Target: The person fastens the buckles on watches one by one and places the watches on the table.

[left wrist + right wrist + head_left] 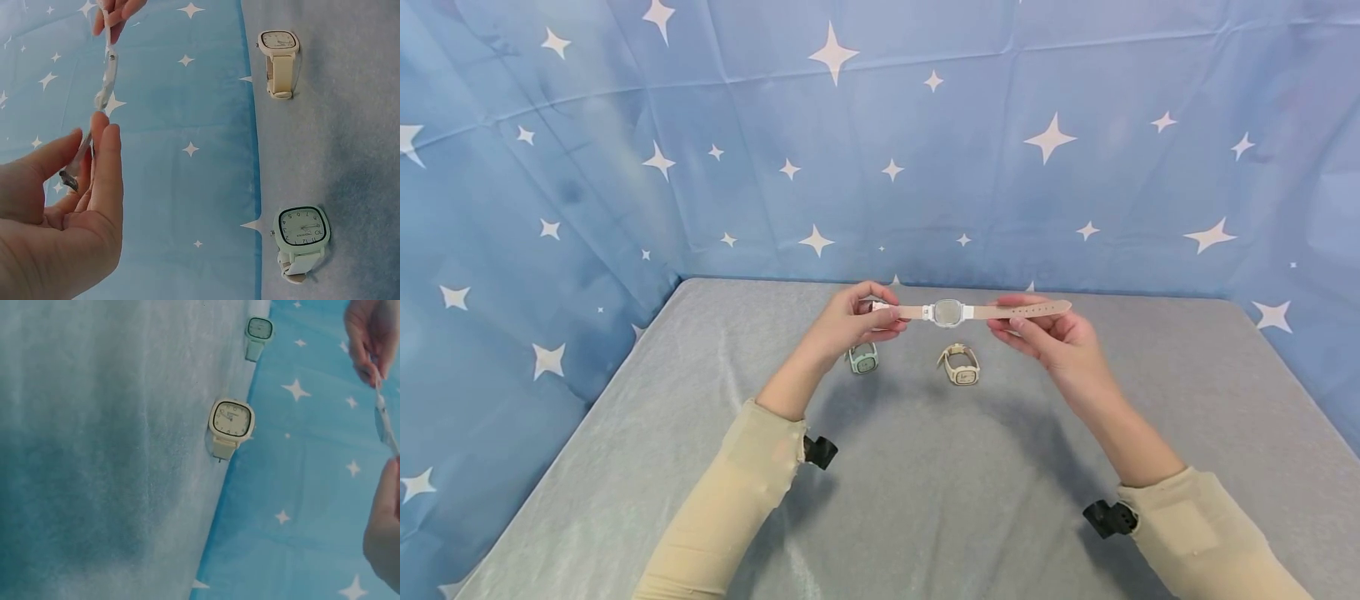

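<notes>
A wristwatch with a white case (948,312) and pale pink strap is stretched out flat between both hands, raised above the table. My left hand (859,317) pinches the buckle end of the strap between thumb and fingers. At the other end, my right hand (1051,332) pinches the holed strap half, whose tip pokes out past the fingers. Below them, a mint green watch (303,226) stands on the table near the left hand. A cream watch (232,419) stands to its right, its strap looped.
Grey cloth covers the table (910,500). Behind and along the left side hangs a blue curtain (925,208) with white stars. A small black device (820,452) sits at the left cuff, and another black device (1109,518) at the right cuff.
</notes>
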The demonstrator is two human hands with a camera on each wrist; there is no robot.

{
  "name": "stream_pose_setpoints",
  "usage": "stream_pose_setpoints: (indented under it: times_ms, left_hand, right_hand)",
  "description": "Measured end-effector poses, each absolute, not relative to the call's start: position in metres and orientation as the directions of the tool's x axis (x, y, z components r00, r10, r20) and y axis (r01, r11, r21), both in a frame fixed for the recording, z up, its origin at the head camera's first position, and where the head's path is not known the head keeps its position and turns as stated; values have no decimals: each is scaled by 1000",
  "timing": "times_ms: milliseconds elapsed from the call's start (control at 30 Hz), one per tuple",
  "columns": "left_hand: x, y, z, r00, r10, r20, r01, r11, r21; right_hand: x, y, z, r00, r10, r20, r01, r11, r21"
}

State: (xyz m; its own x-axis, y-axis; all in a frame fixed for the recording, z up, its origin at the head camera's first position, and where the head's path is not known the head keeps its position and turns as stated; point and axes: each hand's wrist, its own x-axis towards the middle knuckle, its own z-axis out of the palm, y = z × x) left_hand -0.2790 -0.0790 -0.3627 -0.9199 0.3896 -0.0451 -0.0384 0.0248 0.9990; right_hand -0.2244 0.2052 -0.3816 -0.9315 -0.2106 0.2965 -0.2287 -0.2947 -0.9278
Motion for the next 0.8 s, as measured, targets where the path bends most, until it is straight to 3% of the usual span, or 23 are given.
stream_pose_setpoints:
  times_ms: [233,533,800]
  left_hand:
    - [-277,-79,-362,-921,387,-48,-48,9,999]
    - [-273,-76,-361,-940,334,73,78,1,997]
    - [-271,-73,-362,-914,382,137,141,-16,990]
  right_hand:
    - [-223,204,-381,-916,-167,364,-326,-217,-920]
    - [-221,200,-377,-909,-122,399,-374,-184,-909]
    - [-220,198,-376,-909,-119,398,-373,-192,-908]
